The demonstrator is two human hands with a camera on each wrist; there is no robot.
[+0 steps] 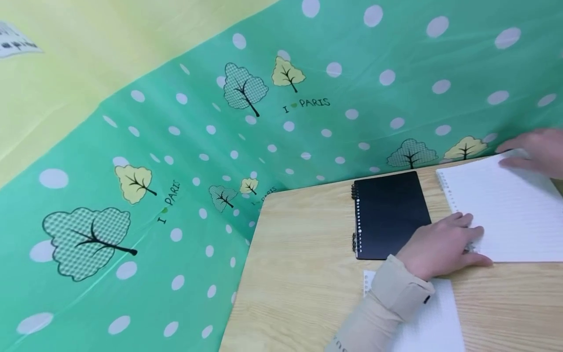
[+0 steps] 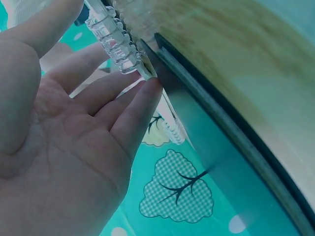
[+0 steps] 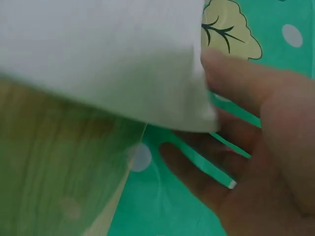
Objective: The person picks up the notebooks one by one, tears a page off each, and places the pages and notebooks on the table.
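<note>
A white spiral notebook [image 1: 519, 210] lies to the right with a ruled page facing up. My left hand [image 1: 444, 244] rests at its lower left corner, with the fingers by the clear rings [image 2: 115, 42] and the thumb near the bottom edge. Fairly straight fingers show in the left wrist view, touching the binding side. At the far corner, my right hand [image 1: 534, 151] holds the notebook's edge, thumb on one side and fingers partly beneath. That corner [image 3: 197, 115] is raised off the table in the right wrist view.
Beside my left hand lies a black ring-bound notebook [image 1: 391, 215]. A smaller sheet or pad of white paper [image 1: 435, 318] is partly under my left sleeve. Green cloth with trees and white dots [image 1: 308, 137] rises behind the wooden table [image 1: 299, 264] and along its left.
</note>
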